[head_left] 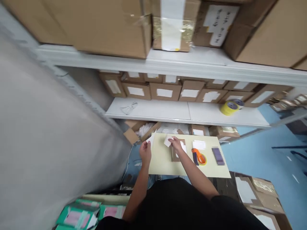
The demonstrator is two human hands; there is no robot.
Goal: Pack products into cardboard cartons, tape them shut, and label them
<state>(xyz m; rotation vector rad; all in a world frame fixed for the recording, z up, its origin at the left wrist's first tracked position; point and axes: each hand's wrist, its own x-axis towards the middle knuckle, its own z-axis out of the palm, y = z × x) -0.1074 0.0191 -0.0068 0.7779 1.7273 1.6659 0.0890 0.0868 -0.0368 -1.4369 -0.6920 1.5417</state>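
Note:
At the left edge of the small cream table [161,167], my left hand [145,152] is closed on a white paper piece [151,138]. My right hand [176,143] pinches another small white paper piece [168,141] over the table. Beneath my right hand and forearm lies a small brown cardboard box [176,158] with a white label [183,146] on top, partly hidden. To the right are white paper slips [199,145] and an orange tape dispenser [197,154] with a yellow-edged roll. Print on the papers is too small to read.
A blurred purple object [218,156] lies at the table's right. Behind stands a white shelf [155,108] with labelled boxes [164,90] and yellow tape rolls [229,108]. An open carton [131,135] is below it. Green boxes [78,214] sit lower left, cartons [257,191] lower right.

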